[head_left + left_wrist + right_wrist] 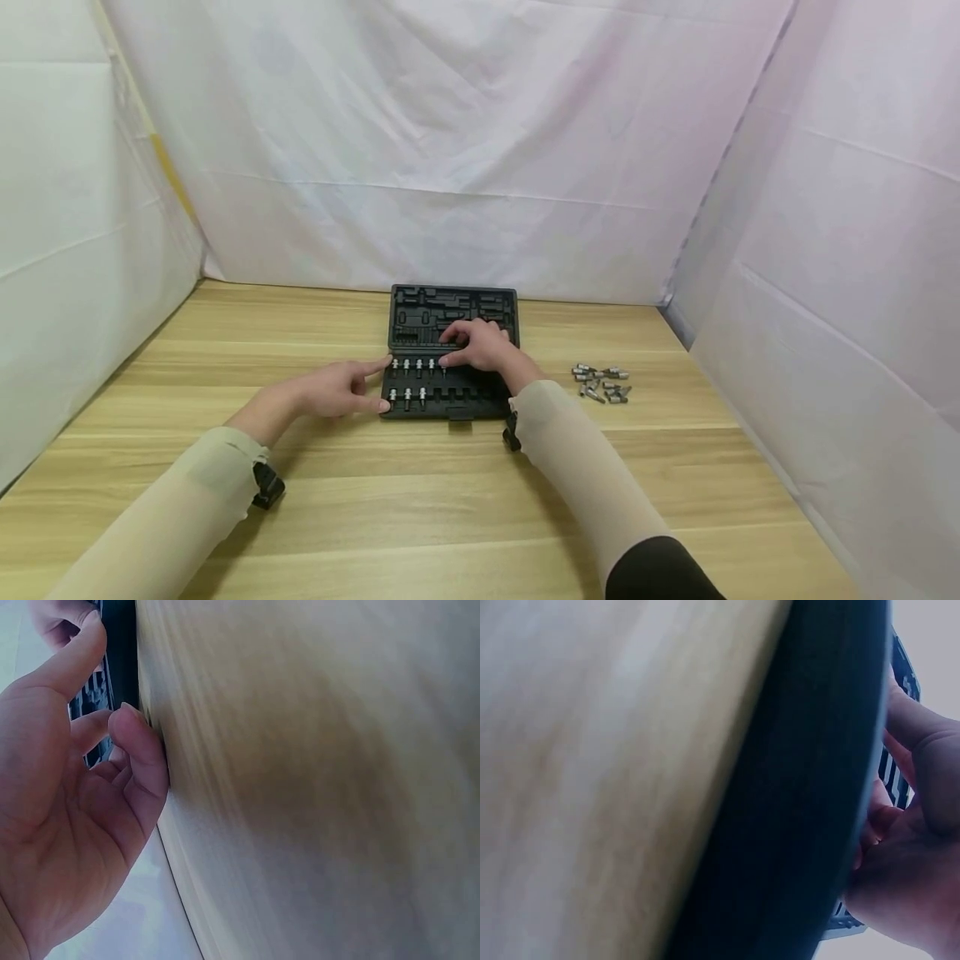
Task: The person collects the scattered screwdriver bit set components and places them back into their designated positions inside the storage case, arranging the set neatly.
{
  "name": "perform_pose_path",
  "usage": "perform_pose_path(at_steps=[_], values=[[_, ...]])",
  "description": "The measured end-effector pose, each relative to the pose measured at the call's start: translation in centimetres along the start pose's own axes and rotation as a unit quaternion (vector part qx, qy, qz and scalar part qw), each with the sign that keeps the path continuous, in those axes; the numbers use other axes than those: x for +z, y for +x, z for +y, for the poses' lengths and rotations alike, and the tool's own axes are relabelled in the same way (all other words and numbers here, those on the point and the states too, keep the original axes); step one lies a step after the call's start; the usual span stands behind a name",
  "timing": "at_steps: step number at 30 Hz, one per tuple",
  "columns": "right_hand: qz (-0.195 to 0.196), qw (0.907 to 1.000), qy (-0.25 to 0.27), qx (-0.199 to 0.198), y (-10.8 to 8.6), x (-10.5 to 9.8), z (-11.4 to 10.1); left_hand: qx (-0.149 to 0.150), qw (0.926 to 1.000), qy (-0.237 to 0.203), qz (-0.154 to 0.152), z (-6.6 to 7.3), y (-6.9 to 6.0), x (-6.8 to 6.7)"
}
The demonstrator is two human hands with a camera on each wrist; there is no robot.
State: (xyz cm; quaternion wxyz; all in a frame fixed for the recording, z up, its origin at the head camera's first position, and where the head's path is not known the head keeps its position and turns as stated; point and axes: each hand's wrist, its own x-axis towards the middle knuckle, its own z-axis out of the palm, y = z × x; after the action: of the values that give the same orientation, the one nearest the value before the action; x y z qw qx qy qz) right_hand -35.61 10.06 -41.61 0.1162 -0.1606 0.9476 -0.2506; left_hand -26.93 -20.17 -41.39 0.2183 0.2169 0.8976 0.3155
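A black plastic socket case [448,414] lies unfolded on the wooden table. My left hand [333,390] rests against its left edge, index finger at the hinge side and thumb at the front corner, the two spread apart. The other fingers of the left hand [67,802] curl loosely in the left wrist view. Over the back row, my right hand [487,346] has its thumb at a small bit socket [444,372], with the index finger arched apart from it. Silver bit sockets [407,395] stand at the left of both rows. The right wrist view shows the right hand [915,825] partly behind the case wall.
To the right of the case lies a loose pile of bit sockets [602,383] on the table [360,508]. The case's lid [453,292] leans open at the back, with moulded recesses. White cloth [450,150] hangs behind and at both sides.
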Motion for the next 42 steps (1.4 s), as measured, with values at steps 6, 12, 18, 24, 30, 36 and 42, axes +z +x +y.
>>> perform_pose_path(at_steps=[6,12,18,24,30,36,42], values=[[-0.003,0.9999,-0.002,0.01,0.0,0.2,-0.6,0.005,1.0,0.007,-0.001,-0.2,-0.2,-0.1],[-0.002,0.9997,-0.01,0.02,-0.1,0.3,-1.3,0.006,1.0,0.0,-0.005,-0.5,-0.1,-0.2],[0.001,0.9994,-0.019,0.029,0.0,0.5,-1.9,0.004,1.0,0.0,-0.005,-0.5,-0.1,-0.3],[0.005,0.9992,-0.014,0.036,0.2,0.5,-2.0,0.004,1.0,0.005,-0.003,-0.4,0.0,-0.5],[0.004,0.9993,-0.01,0.036,0.3,0.4,-2.1,0.008,0.9999,0.005,-0.004,-0.5,0.1,-0.7],[0.005,0.9996,0.003,0.027,0.4,0.5,-1.7,0.01,0.9999,0.002,-0.005,-0.4,0.0,-0.7],[0.002,0.9998,0.011,0.014,0.3,0.5,-1.1,0.007,1.0,0.0,-0.005,-0.3,-0.1,-0.5]])
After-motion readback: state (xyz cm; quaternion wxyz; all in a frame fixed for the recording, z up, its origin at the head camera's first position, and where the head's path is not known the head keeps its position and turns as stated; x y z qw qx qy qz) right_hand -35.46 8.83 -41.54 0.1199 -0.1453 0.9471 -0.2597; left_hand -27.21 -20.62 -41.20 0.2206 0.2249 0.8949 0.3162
